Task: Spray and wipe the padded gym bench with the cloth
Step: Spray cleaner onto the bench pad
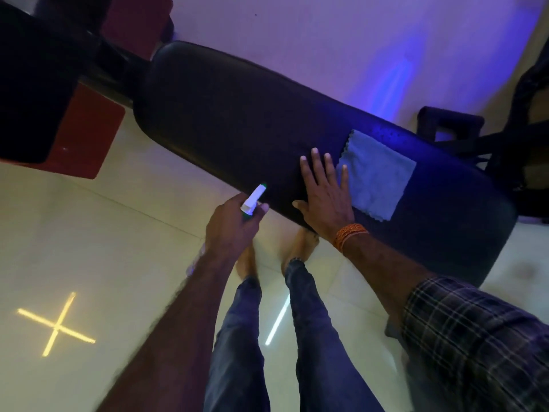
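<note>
A long black padded bench (pixel 231 114) runs from the upper left to the lower right. A blue cloth (pixel 377 173) lies flat on its right half. My right hand (pixel 325 188) rests flat on the pad with straight fingers, just left of the cloth, the little finger touching its edge. My left hand (pixel 230 224) grips a spray bottle (pixel 254 200) with a white and green nozzle at the bench's near edge. The nozzle points at the pad. The bottle's body is hidden behind my hand and forearm.
Red and black gym equipment (pixel 74 135) stands at the left end of the bench. A dark metal frame (pixel 475 135) stands at the far right. Pale tiled floor (pixel 89 233) with light reflections lies below, where my bare feet (pixel 297 248) stand close to the bench.
</note>
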Action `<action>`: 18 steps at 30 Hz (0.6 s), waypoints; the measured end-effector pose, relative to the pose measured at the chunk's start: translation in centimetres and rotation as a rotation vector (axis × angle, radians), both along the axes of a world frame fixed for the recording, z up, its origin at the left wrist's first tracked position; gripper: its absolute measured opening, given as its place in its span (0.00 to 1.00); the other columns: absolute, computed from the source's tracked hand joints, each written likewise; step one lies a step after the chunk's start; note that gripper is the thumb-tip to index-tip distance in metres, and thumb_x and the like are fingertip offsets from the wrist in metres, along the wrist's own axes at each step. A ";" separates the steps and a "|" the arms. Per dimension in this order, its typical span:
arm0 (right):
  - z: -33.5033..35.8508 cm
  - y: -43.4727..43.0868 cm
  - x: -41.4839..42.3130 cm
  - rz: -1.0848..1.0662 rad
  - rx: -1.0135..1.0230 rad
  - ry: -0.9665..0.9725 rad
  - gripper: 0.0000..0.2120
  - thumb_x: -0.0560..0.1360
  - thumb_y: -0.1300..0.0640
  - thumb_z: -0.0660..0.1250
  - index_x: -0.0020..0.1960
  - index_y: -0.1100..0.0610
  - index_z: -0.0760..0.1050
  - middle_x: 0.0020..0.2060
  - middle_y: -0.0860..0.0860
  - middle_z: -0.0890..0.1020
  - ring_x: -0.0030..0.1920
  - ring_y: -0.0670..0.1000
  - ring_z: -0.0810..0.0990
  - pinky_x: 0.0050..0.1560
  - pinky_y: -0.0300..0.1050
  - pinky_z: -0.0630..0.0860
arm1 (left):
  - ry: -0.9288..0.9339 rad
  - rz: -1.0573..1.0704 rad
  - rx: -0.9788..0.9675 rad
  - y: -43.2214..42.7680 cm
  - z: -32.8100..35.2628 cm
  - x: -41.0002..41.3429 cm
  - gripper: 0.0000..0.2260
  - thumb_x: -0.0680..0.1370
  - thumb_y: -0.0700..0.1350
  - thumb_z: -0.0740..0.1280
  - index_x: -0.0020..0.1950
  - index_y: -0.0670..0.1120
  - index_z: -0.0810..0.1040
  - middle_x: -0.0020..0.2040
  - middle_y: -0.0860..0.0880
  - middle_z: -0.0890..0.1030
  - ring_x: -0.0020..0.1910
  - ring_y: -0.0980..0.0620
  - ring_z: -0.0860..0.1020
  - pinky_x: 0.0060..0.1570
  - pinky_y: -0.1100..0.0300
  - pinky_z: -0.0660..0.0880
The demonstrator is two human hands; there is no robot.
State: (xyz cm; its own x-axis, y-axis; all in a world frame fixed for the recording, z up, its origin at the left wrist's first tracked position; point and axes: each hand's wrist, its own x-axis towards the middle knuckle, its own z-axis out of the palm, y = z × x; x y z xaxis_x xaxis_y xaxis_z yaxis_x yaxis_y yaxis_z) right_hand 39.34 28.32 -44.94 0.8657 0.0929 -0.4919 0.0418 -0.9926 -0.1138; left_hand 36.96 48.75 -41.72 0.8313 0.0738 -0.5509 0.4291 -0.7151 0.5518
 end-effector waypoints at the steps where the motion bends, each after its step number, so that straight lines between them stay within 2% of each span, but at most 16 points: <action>1: 0.1 -0.2 -0.2 -0.024 -0.007 0.006 0.46 0.79 0.42 0.67 0.84 0.53 0.41 0.84 0.55 0.42 0.84 0.59 0.41 0.80 0.65 0.38 | -0.006 -0.011 -0.046 -0.6 0.2 0.4 0.13 0.78 0.60 0.69 0.51 0.51 0.81 0.44 0.53 0.84 0.47 0.44 0.82 0.47 0.49 0.79; 4: 0.4 -0.8 -0.6 -0.091 -0.019 0.014 0.47 0.79 0.42 0.67 0.84 0.54 0.41 0.84 0.55 0.41 0.84 0.59 0.40 0.81 0.65 0.40 | -0.008 -0.098 -0.113 -2.6 0.8 2.1 0.14 0.79 0.59 0.69 0.59 0.53 0.83 0.51 0.51 0.86 0.53 0.44 0.83 0.53 0.46 0.79; 8: 0.5 -1.5 -0.7 -0.173 -0.024 0.010 0.48 0.79 0.42 0.68 0.84 0.56 0.41 0.84 0.55 0.41 0.84 0.59 0.40 0.82 0.66 0.43 | -0.079 -0.131 -0.143 -4.8 1.3 4.8 0.12 0.79 0.58 0.70 0.53 0.50 0.82 0.45 0.51 0.84 0.48 0.44 0.82 0.48 0.49 0.79; 11: 0.5 -2.0 -0.4 -0.226 -0.002 0.021 0.49 0.78 0.42 0.70 0.84 0.55 0.41 0.84 0.54 0.41 0.84 0.57 0.41 0.81 0.66 0.44 | -0.125 -0.112 -0.101 -6.5 1.7 7.1 0.14 0.78 0.59 0.70 0.55 0.49 0.82 0.48 0.48 0.85 0.51 0.40 0.82 0.49 0.48 0.79; 14: 0.3 -2.3 -0.3 -0.231 0.016 0.014 0.50 0.77 0.42 0.72 0.84 0.55 0.42 0.84 0.52 0.43 0.84 0.56 0.42 0.81 0.66 0.48 | -0.176 -0.113 -0.079 -8.2 2.0 8.9 0.13 0.78 0.59 0.69 0.52 0.50 0.81 0.49 0.47 0.85 0.52 0.38 0.81 0.44 0.52 0.74; 18: 0.0 -2.7 -0.4 -0.244 0.041 0.025 0.51 0.77 0.42 0.72 0.84 0.53 0.41 0.84 0.51 0.42 0.84 0.55 0.42 0.82 0.64 0.49 | -0.144 -0.208 -0.025 -8.5 1.6 8.4 0.15 0.78 0.60 0.69 0.54 0.51 0.81 0.48 0.46 0.85 0.51 0.37 0.81 0.45 0.49 0.78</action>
State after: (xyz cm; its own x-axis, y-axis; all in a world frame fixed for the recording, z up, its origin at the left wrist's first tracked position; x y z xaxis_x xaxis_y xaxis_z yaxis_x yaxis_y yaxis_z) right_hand 38.92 25.64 -44.97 0.8527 -0.0972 -0.5133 -0.2019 -0.9675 -0.1521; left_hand 45.32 40.25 -40.10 0.8973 -0.1191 -0.4251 0.1901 -0.7648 0.6155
